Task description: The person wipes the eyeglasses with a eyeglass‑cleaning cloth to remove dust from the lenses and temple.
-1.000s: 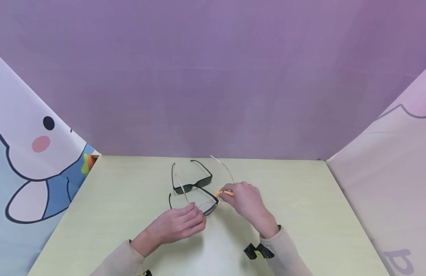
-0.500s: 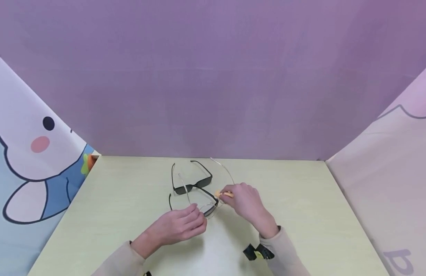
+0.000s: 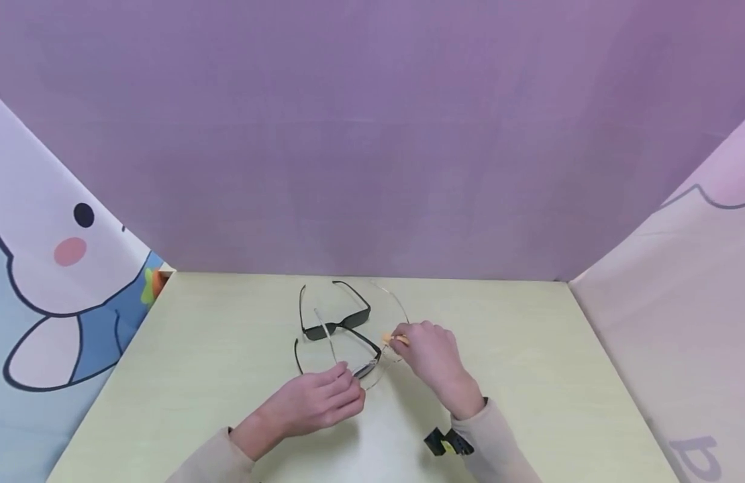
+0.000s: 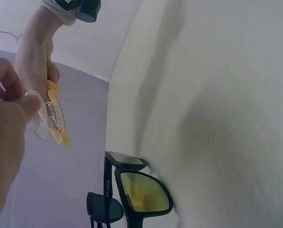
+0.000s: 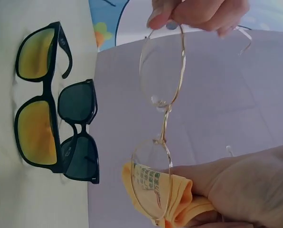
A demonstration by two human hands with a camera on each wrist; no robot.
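Observation:
Thin gold-rimmed eyeglasses point(image 5: 165, 124) are held up over the table, arms unfolded and pointing away. My left hand point(image 3: 315, 402) pinches them at one end of the frame, by the left lens. In my right hand point(image 3: 433, 359) is a small orange-yellow cloth point(image 5: 179, 192), gripped between thumb and fingers. The cloth lies against the right lens, and its printed side shows through the glass in the right wrist view. Beneath and beyond the eyeglasses, black sunglasses with yellow mirrored lenses point(image 5: 36, 130) stand on the table, partly hidden by my left hand in the head view.
Behind the yellow-lensed pair sit dark-lensed black sunglasses point(image 3: 354, 317), arms spread toward the back. The pale wooden table point(image 3: 529, 376) meets a purple backdrop point(image 3: 409, 168) at its far edge. Printed cartoon panels point(image 3: 52, 282) flank the left side.
The eyeglasses have tilted slightly, their front edge dipping toward me and their arm tips lower. My left hand has shifted a little right and down; the right hand with the cloth moved slightly.

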